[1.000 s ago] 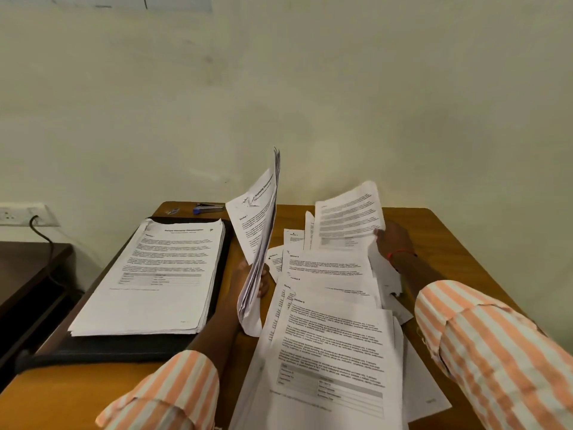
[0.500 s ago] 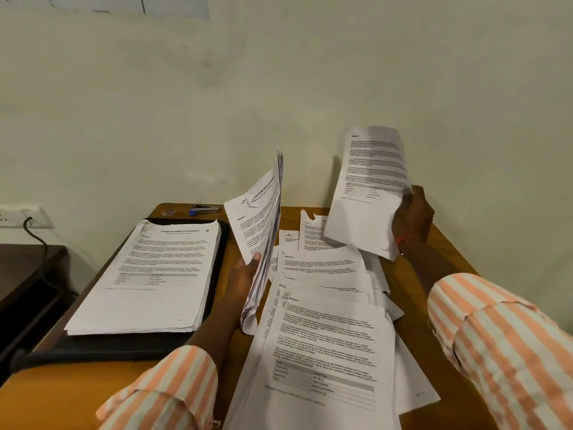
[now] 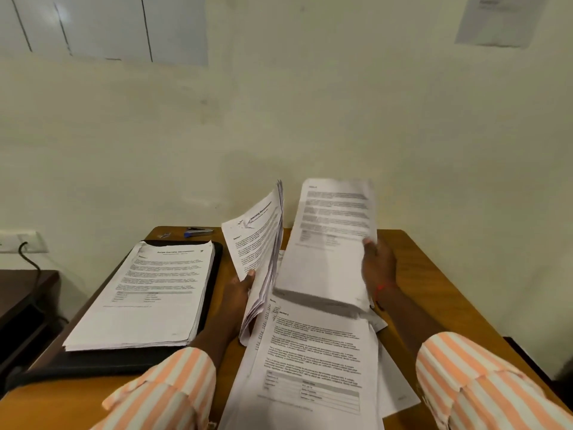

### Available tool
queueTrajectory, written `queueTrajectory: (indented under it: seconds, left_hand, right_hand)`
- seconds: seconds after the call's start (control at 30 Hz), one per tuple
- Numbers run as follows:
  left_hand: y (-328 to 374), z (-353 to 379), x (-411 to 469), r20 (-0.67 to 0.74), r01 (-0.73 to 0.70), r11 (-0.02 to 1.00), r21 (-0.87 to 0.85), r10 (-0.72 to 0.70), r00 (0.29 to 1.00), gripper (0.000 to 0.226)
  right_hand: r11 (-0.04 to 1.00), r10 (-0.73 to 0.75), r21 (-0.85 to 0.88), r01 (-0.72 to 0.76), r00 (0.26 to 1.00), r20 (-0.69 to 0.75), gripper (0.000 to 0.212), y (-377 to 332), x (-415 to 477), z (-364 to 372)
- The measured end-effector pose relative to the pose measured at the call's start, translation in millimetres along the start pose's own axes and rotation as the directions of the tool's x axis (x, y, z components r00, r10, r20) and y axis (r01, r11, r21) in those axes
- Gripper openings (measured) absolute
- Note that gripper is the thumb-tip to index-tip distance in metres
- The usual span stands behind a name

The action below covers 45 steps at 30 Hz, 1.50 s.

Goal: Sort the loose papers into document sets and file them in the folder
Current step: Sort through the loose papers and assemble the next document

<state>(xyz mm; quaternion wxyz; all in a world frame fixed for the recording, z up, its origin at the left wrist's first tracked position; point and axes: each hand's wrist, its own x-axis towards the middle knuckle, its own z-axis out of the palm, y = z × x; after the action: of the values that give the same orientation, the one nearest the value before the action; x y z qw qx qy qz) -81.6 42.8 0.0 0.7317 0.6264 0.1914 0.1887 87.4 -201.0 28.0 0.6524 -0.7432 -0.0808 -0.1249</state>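
Both hands [image 3: 240, 291] [image 3: 379, 268] grip papers [image 3: 259, 240] [image 3: 328, 243] above loose pile [image 3: 313, 361].

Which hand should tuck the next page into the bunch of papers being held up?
The right hand, probably. It holds a loose sheet raised just beside the bundle, while the left hand is full, gripping that bundle upright.

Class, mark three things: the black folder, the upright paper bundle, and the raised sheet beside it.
black folder [image 3: 93, 363]: head view, bare near edge.
paper bundle [image 3: 257, 240]: head view, middle of front page.
raised sheet [image 3: 331, 249]: head view, centre of page.
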Motion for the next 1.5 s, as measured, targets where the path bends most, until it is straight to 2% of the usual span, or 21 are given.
queueTrajectory:
  seconds: [0.07, 0.17, 0.33, 0.5, 0.6, 0.67, 0.73, 0.83, 0.93, 1.13, 1.33, 1.5]
  left_hand:
    - [-1.2, 2.4, 3.6, 0.0, -0.054, 0.998, -0.039, 0.055, 0.999, 0.014]
    - [5.9, 9.6, 6.3, -0.002, -0.133, 0.991, 0.03, 0.134, 0.991, 0.02]
    - [7.9, 22.0, 12.4, 0.022, -0.07, 0.988, 0.135, 0.068, 0.997, 0.014]
    - [2.6, 24.3, 12.7, -0.002, 0.015, 0.998, 0.054, -0.015, 1.0, 0.019]
    - [4.5, 25.6, 11.7, -0.003, 0.03, 1.0, 0.007, -0.03, 1.0, 0.017]
    - [12.9, 28.5, 7.5, -0.035, -0.016, 1.0, 0.014, 0.016, 0.999, 0.013]
    - [25.4, 31.9, 2.4, -0.076, -0.12, 0.993, 0.023, 0.121, 0.99, 0.013]
    - [52.9, 38.4, -9.6, -0.12, -0.335, 0.938, 0.092, 0.344, 0.931, 0.021]
    - [74.9, 46.4, -20.0, -0.12, -0.454, 0.885, 0.102, 0.464, 0.878, 0.026]
    - [76.5, 50.8, -25.8, -0.122, -0.549, 0.818, 0.172, 0.57, 0.812, 0.025]
    - [67.0, 49.5, -26.0, -0.096, -0.546, 0.831, 0.104, 0.555, 0.827, 0.03]
    - [61.7, 45.3, -26.9, -0.16, -0.553, 0.831, 0.053, 0.554, 0.817, 0.005]
  right_hand:
    - [0.999, 0.032, 0.015, -0.033, 0.998, 0.055, 0.025, 9.2, -17.1, -0.7]
    - [0.995, 0.06, 0.068, -0.067, 0.993, 0.1, 0.024, 11.4, -38.3, -1.0]
    - [0.987, 0.082, 0.117, -0.109, 0.974, 0.213, 0.027, 14.1, -54.9, 1.4]
    - [0.974, 0.082, 0.186, -0.131, 0.965, 0.247, 0.023, 9.2, -71.5, -2.0]
    - [0.931, 0.111, 0.306, -0.198, 0.953, 0.28, 0.024, 1.3, -80.4, -1.9]
    - [0.904, 0.12, 0.365, -0.222, 0.952, 0.28, 0.036, -6.4, -82.8, -1.6]
    - [0.914, 0.075, 0.364, -0.18, 0.956, 0.284, 0.046, -16.4, -78.8, -1.5]
    - [0.965, -0.068, 0.263, -0.004, 0.963, 0.262, 0.027, -33.4, -65.4, -4.1]
    - [0.962, -0.173, 0.248, 0.114, 0.957, 0.232, 0.027, -54.9, -57.0, -6.8]
    - [0.939, -0.184, 0.322, 0.123, 0.968, 0.169, 0.029, -62.4, -63.0, -14.3]
    - [0.917, -0.13, 0.399, 0.023, 0.961, 0.245, 0.027, -57.1, -83.8, -15.6]
    - [0.922, -0.135, 0.387, 0.008, 0.944, 0.302, 0.029, -52.5, -94.8, -11.0]
